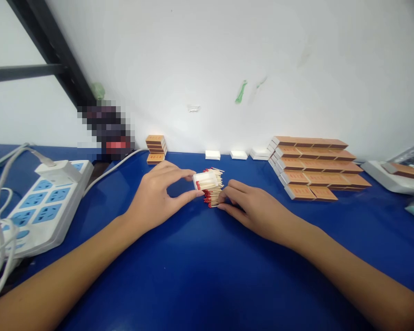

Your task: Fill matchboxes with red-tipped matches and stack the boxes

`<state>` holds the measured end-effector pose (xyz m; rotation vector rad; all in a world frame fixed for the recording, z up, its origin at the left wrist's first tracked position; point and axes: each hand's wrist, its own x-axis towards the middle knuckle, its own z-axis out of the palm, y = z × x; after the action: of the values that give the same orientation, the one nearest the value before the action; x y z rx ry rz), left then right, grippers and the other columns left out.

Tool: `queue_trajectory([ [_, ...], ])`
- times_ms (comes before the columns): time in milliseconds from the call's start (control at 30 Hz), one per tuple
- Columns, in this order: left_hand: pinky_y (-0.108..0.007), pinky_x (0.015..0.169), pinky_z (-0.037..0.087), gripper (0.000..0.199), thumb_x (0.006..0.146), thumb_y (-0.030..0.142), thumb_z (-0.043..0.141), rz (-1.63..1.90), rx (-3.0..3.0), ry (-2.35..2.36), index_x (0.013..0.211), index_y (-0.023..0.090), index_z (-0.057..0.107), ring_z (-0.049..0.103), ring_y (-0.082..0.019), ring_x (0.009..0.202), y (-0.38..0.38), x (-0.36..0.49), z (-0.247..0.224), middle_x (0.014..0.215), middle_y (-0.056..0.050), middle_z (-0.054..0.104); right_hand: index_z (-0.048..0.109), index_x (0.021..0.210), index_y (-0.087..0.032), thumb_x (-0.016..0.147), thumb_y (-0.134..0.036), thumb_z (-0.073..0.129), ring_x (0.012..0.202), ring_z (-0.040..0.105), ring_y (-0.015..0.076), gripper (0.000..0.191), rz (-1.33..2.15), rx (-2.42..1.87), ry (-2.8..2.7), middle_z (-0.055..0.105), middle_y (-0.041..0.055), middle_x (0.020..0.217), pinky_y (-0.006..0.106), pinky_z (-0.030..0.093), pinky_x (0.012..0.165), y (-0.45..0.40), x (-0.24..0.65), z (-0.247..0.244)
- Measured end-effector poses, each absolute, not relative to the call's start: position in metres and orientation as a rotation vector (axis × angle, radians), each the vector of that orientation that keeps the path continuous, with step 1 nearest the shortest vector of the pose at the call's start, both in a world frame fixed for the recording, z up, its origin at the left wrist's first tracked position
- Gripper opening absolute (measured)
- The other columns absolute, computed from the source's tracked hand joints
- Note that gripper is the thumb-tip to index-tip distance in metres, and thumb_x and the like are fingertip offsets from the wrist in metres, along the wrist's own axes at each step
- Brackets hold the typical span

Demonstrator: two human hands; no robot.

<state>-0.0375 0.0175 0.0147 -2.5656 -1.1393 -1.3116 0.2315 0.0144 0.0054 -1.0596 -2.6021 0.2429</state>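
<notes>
While left fingers pinch one tray, right fingers meet one match pile, grip unclear.

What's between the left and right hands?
In the head view, a white tray with matches inside, held by the left hand, and a match pile at the right hand.

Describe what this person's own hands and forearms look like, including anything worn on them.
The left hand and right hand are ungloved, with slender fingers. No ring, watch or bracelet shows. The left forearm and right forearm are bare, with no sleeve in view.
</notes>
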Motion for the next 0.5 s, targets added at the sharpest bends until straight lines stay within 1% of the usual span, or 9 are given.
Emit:
queue_trajectory([
  [100,-0.037,0.091,0.056,0.031,0.086,0.037,0.085,-1.317,-2.568,-1.138,0.110,0.021,0.076,0.071,-0.021,0.095,0.0172,-0.0371,0.0150,0.106,-0.004,0.080,0.066,0.107,-0.020,0.106,-0.025,0.056,0.073,0.057,0.0152,0.011,0.226,-1.026,-2.590,0.061,0.0042,0.098,0.028,0.043,0.066,0.0139,0.2318,0.0038],
  [267,-0.038,0.090,0.057,0.030,0.086,0.037,0.084,-1.306,-2.584,-1.158,0.110,0.022,0.076,0.071,-0.021,0.095,0.0183,-0.0368,0.0150,0.106,-0.004,0.080,0.067,0.107,-0.020,0.107,-0.024,0.054,0.072,0.059,0.0145,0.013,0.205,-0.985,-2.587,0.063,0.0048,0.099,0.027,0.045,0.065,0.0136,0.2301,0.0030],
  [500,-0.037,0.086,0.057,0.031,0.086,0.036,0.084,-1.283,-2.611,-1.151,0.112,0.023,0.076,0.069,-0.021,0.093,0.0170,-0.0367,0.0154,0.104,-0.004,0.080,0.061,0.097,-0.019,0.107,-0.026,0.053,0.072,0.061,0.0157,0.015,0.237,-1.075,-2.623,0.064,0.0057,0.098,0.028,0.047,0.066,0.0133,0.2291,0.0055],
])
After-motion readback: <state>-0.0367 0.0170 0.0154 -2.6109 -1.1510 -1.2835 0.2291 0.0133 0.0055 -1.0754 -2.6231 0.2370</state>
